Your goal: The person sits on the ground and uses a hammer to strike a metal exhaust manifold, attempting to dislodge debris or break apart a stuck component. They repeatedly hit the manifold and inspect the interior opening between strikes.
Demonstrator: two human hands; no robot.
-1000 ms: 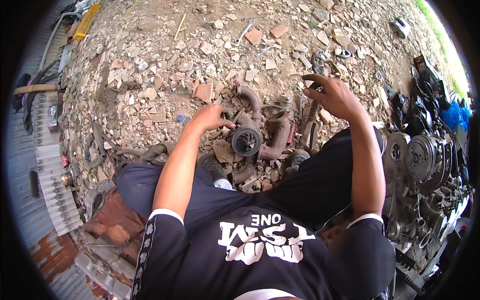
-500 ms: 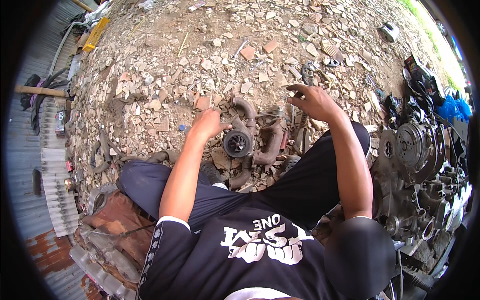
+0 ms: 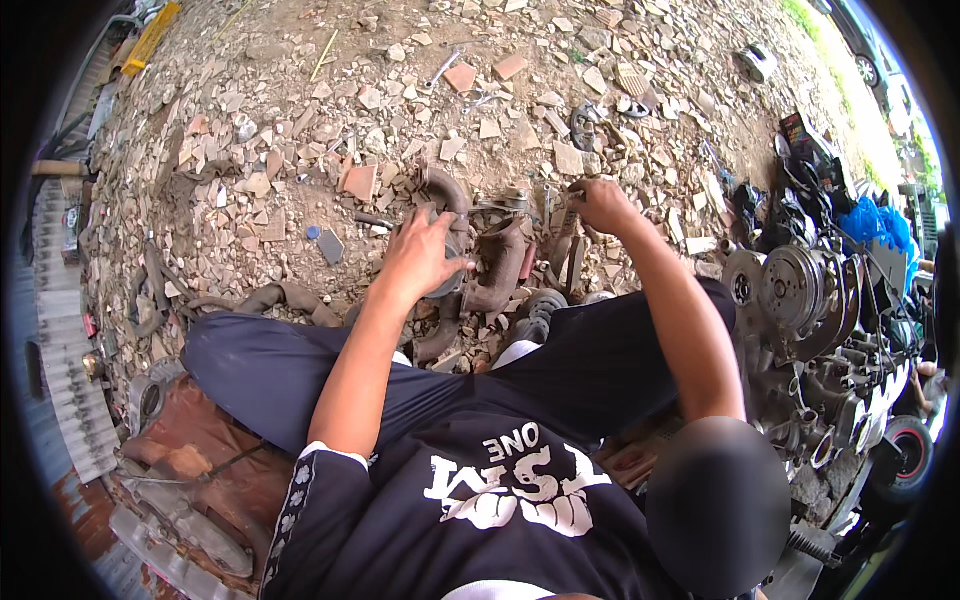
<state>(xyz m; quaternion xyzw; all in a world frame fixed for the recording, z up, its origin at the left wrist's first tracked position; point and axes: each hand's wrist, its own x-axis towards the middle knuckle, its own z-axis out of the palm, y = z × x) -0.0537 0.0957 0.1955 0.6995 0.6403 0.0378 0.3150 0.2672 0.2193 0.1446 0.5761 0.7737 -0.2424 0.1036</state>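
Note:
A rusty turbocharger point(image 3: 493, 265) with curved pipes lies on the rubble between my bent legs. My left hand point(image 3: 420, 252) rests over its round housing, fingers on the far side and thumb on the right, hiding most of the opening. To the right of the turbocharger, my right hand point(image 3: 605, 207) has its fingers bent and drawn together. Its fingertips meet the top of a narrow, rusty metal piece point(image 3: 563, 232); whether they hold it or something smaller is hidden.
Wrenches point(image 3: 445, 68) lie among broken tile pieces farther out. At the right stand engine parts with a round pulley point(image 3: 795, 288) and a blue plastic bag point(image 3: 872, 222). Hoses point(image 3: 285, 297) lie left of my legs, beside a brown, rusty cover point(image 3: 215, 430).
My left hand has come down over the turbocharger's round opening. My right hand has moved lower and its fingers have closed near the narrow metal piece. The whole view has shifted slightly.

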